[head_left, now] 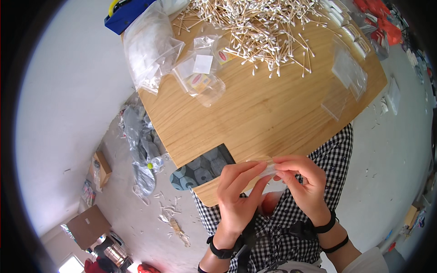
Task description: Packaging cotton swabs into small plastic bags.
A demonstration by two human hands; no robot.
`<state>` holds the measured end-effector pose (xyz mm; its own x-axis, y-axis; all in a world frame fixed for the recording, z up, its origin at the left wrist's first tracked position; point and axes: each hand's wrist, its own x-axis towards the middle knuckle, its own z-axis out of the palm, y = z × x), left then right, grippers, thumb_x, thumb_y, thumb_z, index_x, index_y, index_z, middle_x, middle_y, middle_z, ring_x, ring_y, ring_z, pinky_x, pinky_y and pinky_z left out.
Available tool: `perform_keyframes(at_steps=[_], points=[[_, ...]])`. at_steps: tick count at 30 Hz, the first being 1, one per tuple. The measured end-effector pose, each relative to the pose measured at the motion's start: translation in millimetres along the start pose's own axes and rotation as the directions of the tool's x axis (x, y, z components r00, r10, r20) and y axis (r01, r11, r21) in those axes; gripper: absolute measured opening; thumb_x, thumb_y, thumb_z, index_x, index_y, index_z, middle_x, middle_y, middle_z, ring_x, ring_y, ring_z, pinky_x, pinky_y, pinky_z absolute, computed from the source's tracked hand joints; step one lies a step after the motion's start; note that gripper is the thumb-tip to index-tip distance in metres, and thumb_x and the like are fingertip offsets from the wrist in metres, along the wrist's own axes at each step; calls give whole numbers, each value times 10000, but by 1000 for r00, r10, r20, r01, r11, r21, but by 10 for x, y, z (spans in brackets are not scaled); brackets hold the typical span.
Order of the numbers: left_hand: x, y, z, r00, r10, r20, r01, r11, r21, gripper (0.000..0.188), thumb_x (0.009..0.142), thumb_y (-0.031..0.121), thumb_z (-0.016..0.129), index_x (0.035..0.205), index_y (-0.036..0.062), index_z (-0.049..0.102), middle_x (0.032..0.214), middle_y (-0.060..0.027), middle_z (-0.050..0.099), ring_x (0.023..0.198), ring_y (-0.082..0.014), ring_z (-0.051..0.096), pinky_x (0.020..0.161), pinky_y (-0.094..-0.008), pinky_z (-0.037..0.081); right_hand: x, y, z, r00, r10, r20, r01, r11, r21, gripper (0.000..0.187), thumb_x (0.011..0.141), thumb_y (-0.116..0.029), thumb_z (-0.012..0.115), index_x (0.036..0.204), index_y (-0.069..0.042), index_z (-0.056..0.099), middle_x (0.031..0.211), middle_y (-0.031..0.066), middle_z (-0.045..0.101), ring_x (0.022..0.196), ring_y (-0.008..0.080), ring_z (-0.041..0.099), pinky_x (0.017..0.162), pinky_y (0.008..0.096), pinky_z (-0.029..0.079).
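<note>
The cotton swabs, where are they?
In the head view, the cotton swabs lie heaped at top centre on the wooden table, right of the big clear bag.

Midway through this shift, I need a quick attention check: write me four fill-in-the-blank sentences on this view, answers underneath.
1. The loose cotton swabs have tips coloured ____.
2. The table beneath them has a surface that looks like ____.
3. Behind the left hand and right hand, which pinch translucent plastic, the wristbands are ____.
4. At the table's far left corner, the container is mostly ____.

Missing words: white; wood; black; blue.
</note>
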<state>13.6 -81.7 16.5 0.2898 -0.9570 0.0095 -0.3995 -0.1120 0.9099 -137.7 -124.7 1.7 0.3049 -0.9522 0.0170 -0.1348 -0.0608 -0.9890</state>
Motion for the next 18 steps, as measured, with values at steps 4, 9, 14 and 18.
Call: perform_keyframes(at_steps=[4, 9, 14, 18], points=[[-22, -123, 23, 999, -37, -23, 34, 993, -117, 314, 682, -42, 732, 983, 35, 685, 960, -85, 637, 869, -219, 579, 736, -289, 470, 27, 9, 30, 995, 95, 21, -97, 990, 99, 115, 840, 21, 602, 952, 24, 629, 982, 124, 643, 747, 155, 653, 614, 226, 523], [-46, -150, -17, 999, 38, -23, -41, 994, -104, 252, 685, -74, 720, 922, 7, 696, 922, -87, 638, 831, -178, 595, 690, -260, 470, 61, 28, 18, 994, 87, 64, -96, 983, 154, 95, 830, 29, 608, 918, 21, 644, 971, 116, 652, 735, 151, 645, 628, 236, 520], [-55, 51, -24, 930, 364, -48, -350, 919, 180, 274, 648, -94, 693, 886, 40, 707, 870, -65, 637, 713, -193, 573, 594, -273, 457, 52, -44, -105, 998, -3, 58, -2, 997, 79, 63, 810, 30, 627, 858, 5, 660, 915, 101, 662, 757, 137, 630, 632, 234, 513], [-3, -58, 142, 954, 293, -55, -283, 948, 142, 191, 659, -93, 714, 824, 1, 692, 856, -94, 638, 715, -190, 577, 623, -261, 461, 55, 163, -87, 999, 48, 1, -48, 995, 87, 50, 809, 26, 626, 831, -6, 658, 918, 89, 663, 749, 151, 629, 622, 226, 506]])
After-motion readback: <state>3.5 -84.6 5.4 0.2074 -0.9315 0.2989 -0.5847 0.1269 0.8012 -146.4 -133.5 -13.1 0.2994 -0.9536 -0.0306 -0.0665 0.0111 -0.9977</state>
